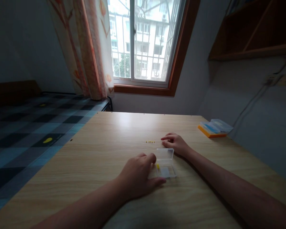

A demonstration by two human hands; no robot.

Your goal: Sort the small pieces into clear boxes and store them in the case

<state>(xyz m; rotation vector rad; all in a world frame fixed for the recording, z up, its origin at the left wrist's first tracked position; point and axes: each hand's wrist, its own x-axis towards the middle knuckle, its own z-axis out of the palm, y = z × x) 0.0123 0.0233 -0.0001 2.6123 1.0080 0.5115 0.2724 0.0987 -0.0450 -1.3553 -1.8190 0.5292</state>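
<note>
My left hand [140, 173] is closed around the left side of a small clear plastic box [165, 172], its thumb along the near edge and its fingers over the far left corner. The box's hinged lid [165, 154] stands up, and a yellow piece [157, 166] shows inside. Beyond the box, my right hand [176, 144] rests on the table with index finger and thumb curled close together. Whatever may be between those fingertips is too small to make out. Just left of them, several tiny yellow beads [150, 142] lie in a row.
The wooden table [104, 152] spreads under both hands. Near its right edge stands an orange case with a clear lid [214, 128]. A bed with a checked cover [59, 127] is to the left, and a window [145, 41] lies beyond the far edge.
</note>
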